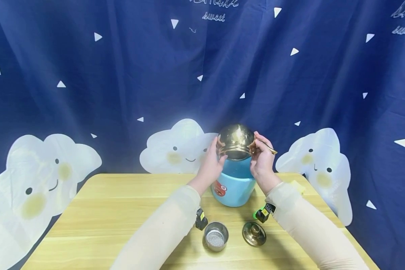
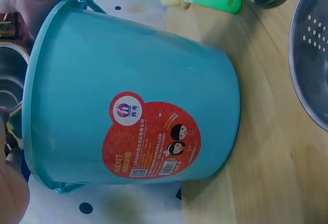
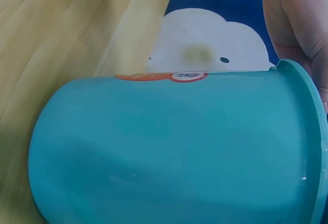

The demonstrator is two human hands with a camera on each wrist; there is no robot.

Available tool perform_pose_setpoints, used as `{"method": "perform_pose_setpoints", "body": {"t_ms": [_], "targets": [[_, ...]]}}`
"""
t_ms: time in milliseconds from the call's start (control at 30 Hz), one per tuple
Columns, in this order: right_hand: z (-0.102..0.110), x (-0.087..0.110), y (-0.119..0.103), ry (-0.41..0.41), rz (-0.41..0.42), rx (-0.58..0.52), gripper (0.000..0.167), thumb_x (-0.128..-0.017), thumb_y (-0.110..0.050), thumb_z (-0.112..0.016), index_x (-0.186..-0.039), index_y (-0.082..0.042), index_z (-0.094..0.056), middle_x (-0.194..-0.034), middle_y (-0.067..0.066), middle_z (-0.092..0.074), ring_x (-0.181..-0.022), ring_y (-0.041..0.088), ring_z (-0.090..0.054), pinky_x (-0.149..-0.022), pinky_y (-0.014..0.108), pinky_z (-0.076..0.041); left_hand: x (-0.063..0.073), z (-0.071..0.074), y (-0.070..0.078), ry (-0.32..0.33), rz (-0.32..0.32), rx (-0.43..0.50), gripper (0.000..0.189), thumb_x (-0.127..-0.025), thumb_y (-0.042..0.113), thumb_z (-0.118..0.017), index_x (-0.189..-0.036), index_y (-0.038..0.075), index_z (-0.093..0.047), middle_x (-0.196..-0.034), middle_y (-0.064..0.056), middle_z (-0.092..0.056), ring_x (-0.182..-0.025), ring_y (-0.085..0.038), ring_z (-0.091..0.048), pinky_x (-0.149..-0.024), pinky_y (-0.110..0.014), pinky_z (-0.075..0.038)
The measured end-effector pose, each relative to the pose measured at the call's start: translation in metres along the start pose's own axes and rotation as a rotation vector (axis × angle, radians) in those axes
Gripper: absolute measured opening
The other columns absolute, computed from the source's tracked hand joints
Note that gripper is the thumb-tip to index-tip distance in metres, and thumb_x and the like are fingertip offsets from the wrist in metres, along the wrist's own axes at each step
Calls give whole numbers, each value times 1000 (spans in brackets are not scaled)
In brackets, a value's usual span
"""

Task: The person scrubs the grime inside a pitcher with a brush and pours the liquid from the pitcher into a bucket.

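A shiny golden metal teapot (image 1: 236, 135) is held tipped above a light-blue bucket (image 1: 234, 192), its open mouth turned down toward the bucket. My left hand (image 1: 210, 165) holds the pot's left side, fingers along the wall and thumb near the rim. On the other side my right hand (image 1: 263, 159) grips it beside a thin golden bar that juts out to the right. Part of the pot's grey metal inside shows in the left wrist view, past the bucket's rim. In the right wrist view the bucket hides most of my right hand's fingers and the pot.
On the wooden table (image 1: 128, 210), nearer me, stand a round perforated metal strainer (image 1: 215, 238) and a golden lid (image 1: 254, 234) with a knob. A sponge brush with a green handle (image 2: 218, 2) lies right of the bucket. A dark-blue curtain (image 1: 148, 75) hangs behind.
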State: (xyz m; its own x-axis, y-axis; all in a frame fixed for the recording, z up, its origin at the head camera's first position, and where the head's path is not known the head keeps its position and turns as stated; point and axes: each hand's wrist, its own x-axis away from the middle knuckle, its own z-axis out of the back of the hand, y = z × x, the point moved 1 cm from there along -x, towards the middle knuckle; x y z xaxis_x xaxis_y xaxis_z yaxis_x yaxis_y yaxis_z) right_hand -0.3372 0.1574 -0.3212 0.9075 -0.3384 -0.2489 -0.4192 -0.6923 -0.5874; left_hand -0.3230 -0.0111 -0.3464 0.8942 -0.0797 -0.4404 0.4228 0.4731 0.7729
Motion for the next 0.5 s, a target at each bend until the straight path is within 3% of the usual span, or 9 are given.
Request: {"method": "perform_pose_setpoints", "body": {"t_ms": [400, 500], "targets": [[5, -1, 3, -44, 117, 71, 33, -96, 8, -44, -91, -10, -71, -112, 2, -74, -52, 10, -61, -41, 16, -33, 1, -5, 2, 55, -22, 23, 82, -94, 7, -67, -160, 12, -18, -149, -9, -44, -126, -26, -54, -109, -37, -43], [4, -1, 3, -43, 134, 56, 33, -95, 9, -44, -90, -9, -71, -112, 3, -74, -52, 10, -61, -43, 16, -39, 1, -6, 2, 62, -38, 9, 82, -94, 6, -67, -160, 11, -18, -152, -9, -42, -128, -27, -53, -110, -37, -43]]}}
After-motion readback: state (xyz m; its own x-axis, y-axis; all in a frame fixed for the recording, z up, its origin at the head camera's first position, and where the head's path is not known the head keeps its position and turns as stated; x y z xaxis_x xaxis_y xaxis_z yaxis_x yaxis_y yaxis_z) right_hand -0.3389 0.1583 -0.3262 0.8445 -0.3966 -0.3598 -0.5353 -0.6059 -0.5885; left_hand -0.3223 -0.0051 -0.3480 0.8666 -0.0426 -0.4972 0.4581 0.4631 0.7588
